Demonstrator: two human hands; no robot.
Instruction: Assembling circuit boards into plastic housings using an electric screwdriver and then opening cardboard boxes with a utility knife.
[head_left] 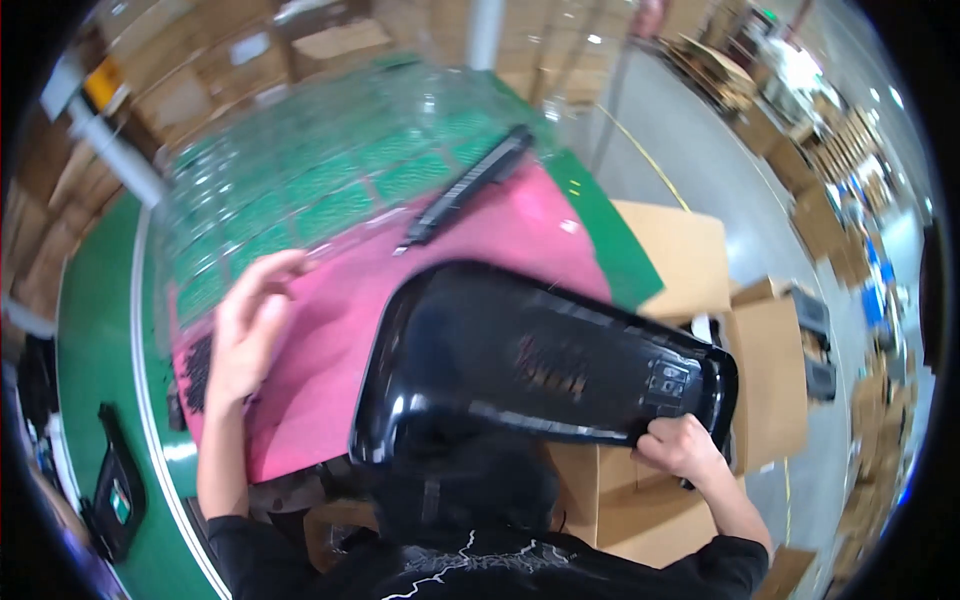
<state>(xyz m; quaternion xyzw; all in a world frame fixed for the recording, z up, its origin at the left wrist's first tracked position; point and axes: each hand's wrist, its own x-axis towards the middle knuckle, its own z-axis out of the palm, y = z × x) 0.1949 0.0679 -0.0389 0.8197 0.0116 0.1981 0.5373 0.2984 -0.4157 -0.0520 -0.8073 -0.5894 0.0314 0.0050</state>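
My right hand is closed on the lower edge of a large, glossy black plastic shell, near its narrow right end. The shell lies tilted across the front of a pink sheet, its wide rounded end to the left. Above the sheet's left part is my left hand, fingers apart and nothing in them. Beyond the shell, a black pen-shaped power screwdriver with a metal tip lies aslant. Close to my left wrist sits a heap of small black pieces, too blurred to name.
A clear compartmented plastic tray covers the green tabletop's far side. An open cardboard box stands at the right, under the shell's end. Another black part lies far left, near a person's arm. Stacked cartons line the back.
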